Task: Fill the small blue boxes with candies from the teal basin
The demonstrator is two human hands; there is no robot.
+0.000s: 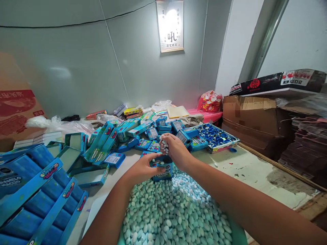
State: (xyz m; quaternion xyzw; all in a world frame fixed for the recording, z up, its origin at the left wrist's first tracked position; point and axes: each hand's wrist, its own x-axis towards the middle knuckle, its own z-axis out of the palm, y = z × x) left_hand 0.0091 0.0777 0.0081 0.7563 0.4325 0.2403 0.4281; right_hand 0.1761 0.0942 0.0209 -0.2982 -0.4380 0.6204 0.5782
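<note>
My left hand (146, 166) is wrapped round a small blue candy box (163, 172), held upright over the far edge of a green tub heaped with pale blue-green candies (176, 214). Just above the box's top, my right hand (176, 150) has its fingers curled round a small clutch of candies (164, 145). A few pieces show between those fingers. How full the box is stays hidden behind the hands.
Blue candy boxes (153, 132) lie piled behind the tub. Filled display cartons (38, 200) stand at left, beside open cartons (76, 143). A tray of blue caps (214, 136) sits at right, with a brown cardboard box (247, 119) beyond.
</note>
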